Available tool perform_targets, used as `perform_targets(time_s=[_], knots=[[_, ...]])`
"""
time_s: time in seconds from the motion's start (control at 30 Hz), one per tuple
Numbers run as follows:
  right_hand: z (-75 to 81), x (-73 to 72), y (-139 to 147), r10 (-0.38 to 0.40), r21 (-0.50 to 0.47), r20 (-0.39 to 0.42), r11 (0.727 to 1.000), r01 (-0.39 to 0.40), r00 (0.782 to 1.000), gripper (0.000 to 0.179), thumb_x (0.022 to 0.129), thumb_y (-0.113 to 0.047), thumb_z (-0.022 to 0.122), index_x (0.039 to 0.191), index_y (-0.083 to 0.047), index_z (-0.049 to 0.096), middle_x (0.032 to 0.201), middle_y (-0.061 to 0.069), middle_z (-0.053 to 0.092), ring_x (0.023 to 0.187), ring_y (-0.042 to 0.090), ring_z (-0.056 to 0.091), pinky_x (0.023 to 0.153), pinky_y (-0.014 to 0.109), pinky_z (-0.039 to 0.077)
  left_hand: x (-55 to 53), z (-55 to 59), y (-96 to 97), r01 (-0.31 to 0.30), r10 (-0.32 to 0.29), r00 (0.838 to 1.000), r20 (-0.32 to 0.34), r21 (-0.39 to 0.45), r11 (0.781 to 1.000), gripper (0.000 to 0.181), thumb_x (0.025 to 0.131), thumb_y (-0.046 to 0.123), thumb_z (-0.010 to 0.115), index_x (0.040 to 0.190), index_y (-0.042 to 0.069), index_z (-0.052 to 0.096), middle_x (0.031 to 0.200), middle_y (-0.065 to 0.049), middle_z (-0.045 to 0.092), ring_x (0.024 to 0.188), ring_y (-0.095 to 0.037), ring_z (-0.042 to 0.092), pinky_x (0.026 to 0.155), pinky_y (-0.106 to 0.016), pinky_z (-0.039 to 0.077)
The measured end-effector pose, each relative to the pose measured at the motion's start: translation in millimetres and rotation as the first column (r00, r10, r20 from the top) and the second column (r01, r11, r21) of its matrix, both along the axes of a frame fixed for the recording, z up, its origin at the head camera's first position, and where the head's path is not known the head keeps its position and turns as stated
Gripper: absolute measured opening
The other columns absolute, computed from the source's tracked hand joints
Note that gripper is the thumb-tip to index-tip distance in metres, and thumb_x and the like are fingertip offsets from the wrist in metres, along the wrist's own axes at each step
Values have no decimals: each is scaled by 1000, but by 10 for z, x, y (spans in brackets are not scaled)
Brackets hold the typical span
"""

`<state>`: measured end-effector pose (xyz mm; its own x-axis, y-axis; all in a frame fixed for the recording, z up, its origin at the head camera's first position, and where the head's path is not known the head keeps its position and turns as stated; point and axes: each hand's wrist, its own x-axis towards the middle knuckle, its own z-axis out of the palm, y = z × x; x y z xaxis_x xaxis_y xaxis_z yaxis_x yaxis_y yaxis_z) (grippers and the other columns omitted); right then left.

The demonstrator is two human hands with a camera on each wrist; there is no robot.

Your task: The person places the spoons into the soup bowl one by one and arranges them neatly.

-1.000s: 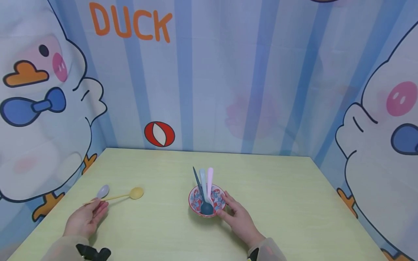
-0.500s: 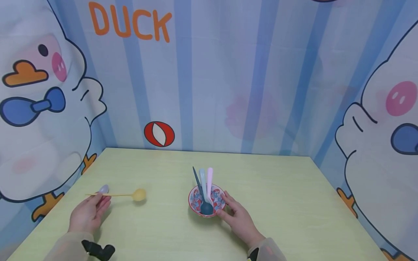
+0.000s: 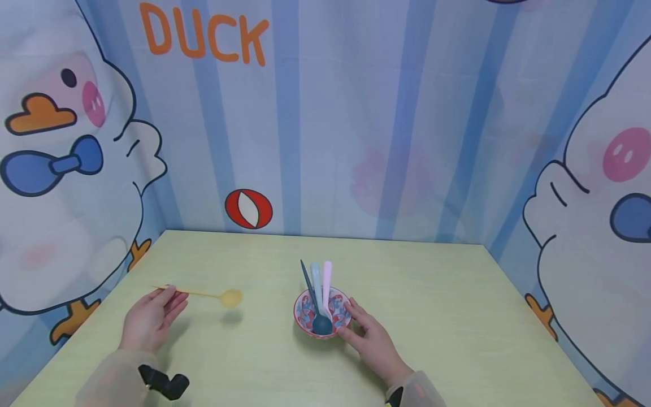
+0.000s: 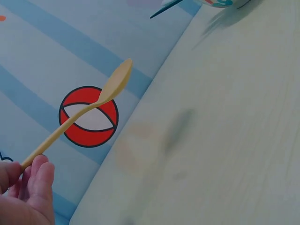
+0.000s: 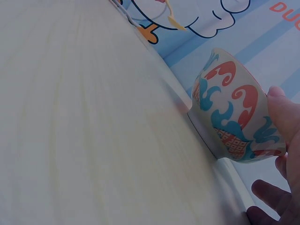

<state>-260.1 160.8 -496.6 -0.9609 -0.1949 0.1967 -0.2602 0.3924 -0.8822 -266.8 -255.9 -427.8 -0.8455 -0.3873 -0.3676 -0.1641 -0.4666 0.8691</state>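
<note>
My left hand (image 3: 150, 319) pinches a yellow spoon (image 3: 231, 298) by its handle, held above the table with the spoon's bowl end pointing right. The left wrist view shows the same yellow spoon (image 4: 117, 80) between thumb and fingers, its shadow on the tabletop. My right hand (image 3: 375, 343) grips the side of a small patterned bowl (image 3: 304, 317) between thumb and fingers. Red and blue-green designs cover the bowl's outside (image 5: 239, 115) in the right wrist view. Inside it stand a dark blue spoon (image 3: 321, 324), a light blue spoon (image 3: 316, 277) and a pink spoon (image 3: 328, 274).
The pale wooden table (image 3: 432, 305) carries the bowl near its middle. A blue-striped curtain (image 3: 335, 113) with printed ducks closes off the back and both sides. Black wrist straps (image 3: 164, 381) sit on the sleeves.
My left hand has lifted the yellow spoon and moved it right and away from me. The lilac spoon seen earlier beside that hand is now hidden. The right hand and bowl stay still.
</note>
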Motion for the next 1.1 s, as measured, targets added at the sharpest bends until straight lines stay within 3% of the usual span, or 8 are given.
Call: perform_targets(time_s=[0.1,0.27,0.53,0.8,1.1], knots=[[0,3,0,1,-1,3,1000,-1,1000,63,87,-36,70,141,-12,49,154,4,32,140,31,29,108,49,32,-6,60,55,23,-23,999,-27,-6,1000,33,93,29,61,120,15,48,107,0,61,93,-7,65,83,-24,53],[-1,5,-1,-3,2,5,1000,3,1000,63,87,-37,70,141,-13,49,154,3,32,140,31,29,108,49,32,-25,160,161,67,-69,996,-50,-30,997,35,93,29,62,121,14,47,102,1,62,91,-7,65,83,-24,53],[2,5,-6,-6,6,5,1000,6,1000,62,87,-35,70,142,-13,49,154,3,32,140,30,29,108,48,32,-59,280,331,130,-135,987,-88,-57,990,42,91,29,64,125,11,46,111,-3,60,93,-9,66,85,-25,52],[9,12,-6,-5,2,4,1000,5,1000,62,88,-33,70,141,-12,49,154,4,32,140,30,29,109,48,31,-112,394,512,183,-189,977,-102,-69,981,35,91,26,66,118,12,49,103,-1,62,90,-11,66,84,-26,52],[14,9,-10,-4,7,4,1000,4,1000,62,87,-33,70,141,-12,49,153,4,33,140,32,30,108,49,32,-196,441,743,231,-242,966,-85,-126,965,38,93,24,64,124,9,48,100,-3,65,90,-15,68,85,-28,53]])
